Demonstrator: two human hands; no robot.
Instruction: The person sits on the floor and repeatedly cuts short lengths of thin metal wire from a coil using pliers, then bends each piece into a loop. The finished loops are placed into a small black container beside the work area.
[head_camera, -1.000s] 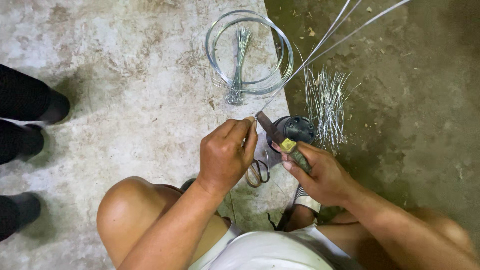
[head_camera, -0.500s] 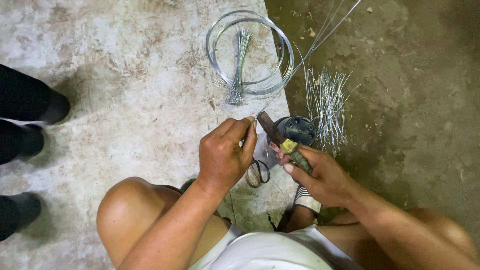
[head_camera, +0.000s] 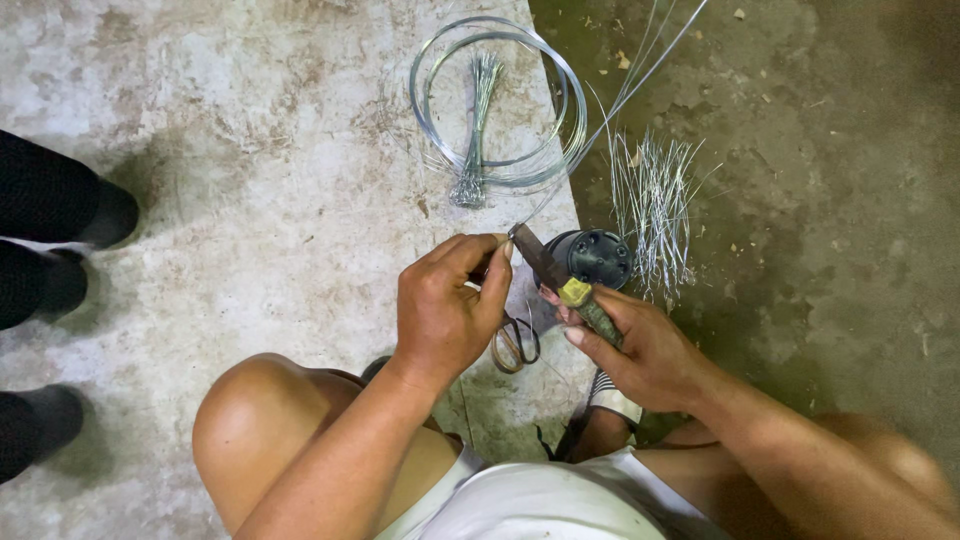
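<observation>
Fingers of the left hand (head_camera: 445, 310) pinch the near end of a thin wire (head_camera: 600, 120) that runs away beyond the fingertips. Right hand (head_camera: 640, 345) fingers wrap the handle of a cutting tool (head_camera: 560, 280), its tip touching the wire at the left fingertips. Beyond lie a wire coil (head_camera: 500, 100) and cut wire pieces (head_camera: 655, 205); scissors (head_camera: 513, 345) lie beneath the fingers.
</observation>
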